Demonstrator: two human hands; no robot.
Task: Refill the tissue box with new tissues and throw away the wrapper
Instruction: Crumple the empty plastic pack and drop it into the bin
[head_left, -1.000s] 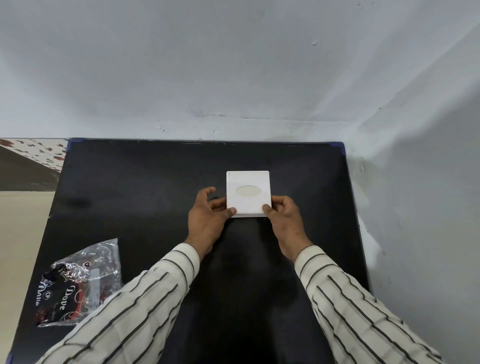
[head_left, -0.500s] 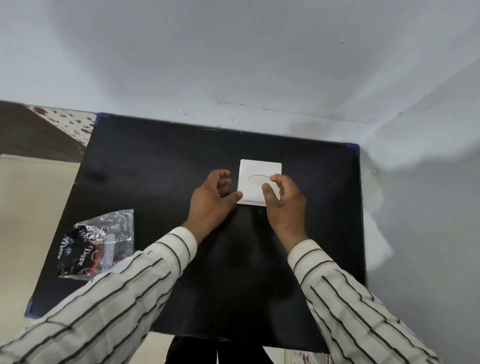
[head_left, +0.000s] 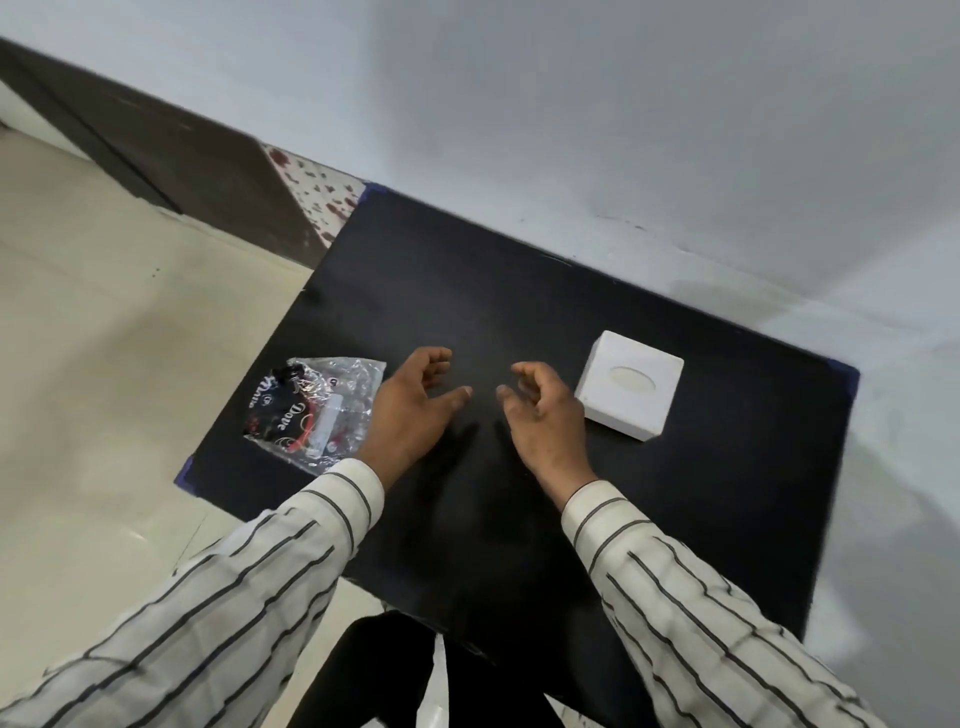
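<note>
A white square tissue box (head_left: 629, 392) with an oval slot on top sits on the black table (head_left: 519, 291), toward its right side. An empty crumpled clear wrapper (head_left: 311, 410) with dark "Dove" print lies at the table's left edge. My left hand (head_left: 410, 410) hovers over the table just right of the wrapper, fingers apart, holding nothing. My right hand (head_left: 540, 415) hovers just left of the box, fingers loosely curled and apart, holding nothing. Neither hand touches the box or the wrapper.
The table stands in a corner against grey walls (head_left: 623, 130). Beige floor tiles (head_left: 104, 338) lie to the left, with a dark skirting strip (head_left: 156, 150) along the wall. My dark trouser legs (head_left: 363, 670) show below the table's near edge.
Both hands have let go of the tissue box and drawn back to the left. The view has swung left and tilted, so the box now lies to the right of my hands.
</note>
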